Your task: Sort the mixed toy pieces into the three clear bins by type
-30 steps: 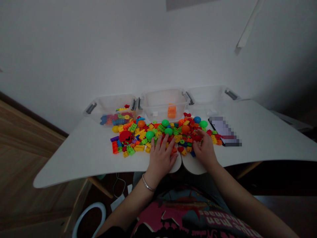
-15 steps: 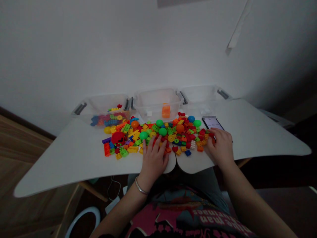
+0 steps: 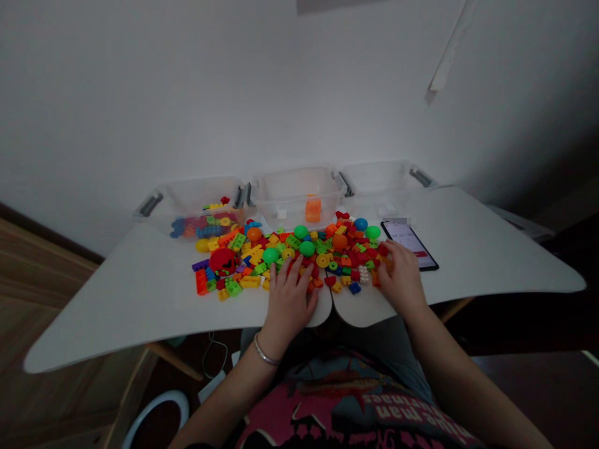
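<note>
A pile of colourful plastic building bricks (image 3: 251,282) is spread over the white table. My left hand (image 3: 291,300) rests on the pile's front middle with its fingers spread, the tips among red bricks near a green ball (image 3: 307,249). At the right end of the pile, my right hand (image 3: 403,275) touches red and orange bricks; its thumb and fingers are apart, and part of what lies under them is hidden. Close to the right hand are a white brick (image 3: 364,274) and a blue brick (image 3: 355,288). A red round piece (image 3: 223,262) lies at the pile's left.
Three clear bins stand along the wall: the left bin (image 3: 161,222) holds mixed pieces, the middle bin (image 3: 262,209) an orange block (image 3: 313,209), beside the right bin (image 3: 412,181). A phone (image 3: 427,254) lies right of the pile. The table (image 3: 140,299) has a front notch.
My right hand has moved left, from beside the phone onto the right end of the pile, uncovering more of the phone. My left hand has hardly moved.
</note>
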A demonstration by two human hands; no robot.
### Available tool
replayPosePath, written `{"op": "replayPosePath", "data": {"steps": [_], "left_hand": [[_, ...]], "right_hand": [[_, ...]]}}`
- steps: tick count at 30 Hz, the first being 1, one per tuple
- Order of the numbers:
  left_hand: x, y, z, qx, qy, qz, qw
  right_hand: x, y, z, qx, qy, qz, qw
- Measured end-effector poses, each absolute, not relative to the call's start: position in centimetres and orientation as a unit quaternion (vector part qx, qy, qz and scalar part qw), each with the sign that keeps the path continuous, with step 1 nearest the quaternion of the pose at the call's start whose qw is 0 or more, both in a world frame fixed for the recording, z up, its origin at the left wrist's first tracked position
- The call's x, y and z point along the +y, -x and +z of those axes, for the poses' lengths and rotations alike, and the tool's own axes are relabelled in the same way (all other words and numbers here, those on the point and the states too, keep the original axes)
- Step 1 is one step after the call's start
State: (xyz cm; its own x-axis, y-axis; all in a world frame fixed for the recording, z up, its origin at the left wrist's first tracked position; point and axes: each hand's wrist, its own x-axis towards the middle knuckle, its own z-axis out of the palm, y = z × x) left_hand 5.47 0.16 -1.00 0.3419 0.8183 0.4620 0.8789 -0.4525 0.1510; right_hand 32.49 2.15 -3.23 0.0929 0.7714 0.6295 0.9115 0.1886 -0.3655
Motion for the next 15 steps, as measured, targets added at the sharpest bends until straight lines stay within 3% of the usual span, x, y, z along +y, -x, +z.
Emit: {"op": "replayPosePath", "data": {"steps": [15], "left_hand": [[0.0, -5.5, -1.0, -0.524, 0.815, -0.243, 0.056]], "right_hand": [[2.9, -32.9, -3.7, -0.683, 0.622, -0.063, 0.378]]}}
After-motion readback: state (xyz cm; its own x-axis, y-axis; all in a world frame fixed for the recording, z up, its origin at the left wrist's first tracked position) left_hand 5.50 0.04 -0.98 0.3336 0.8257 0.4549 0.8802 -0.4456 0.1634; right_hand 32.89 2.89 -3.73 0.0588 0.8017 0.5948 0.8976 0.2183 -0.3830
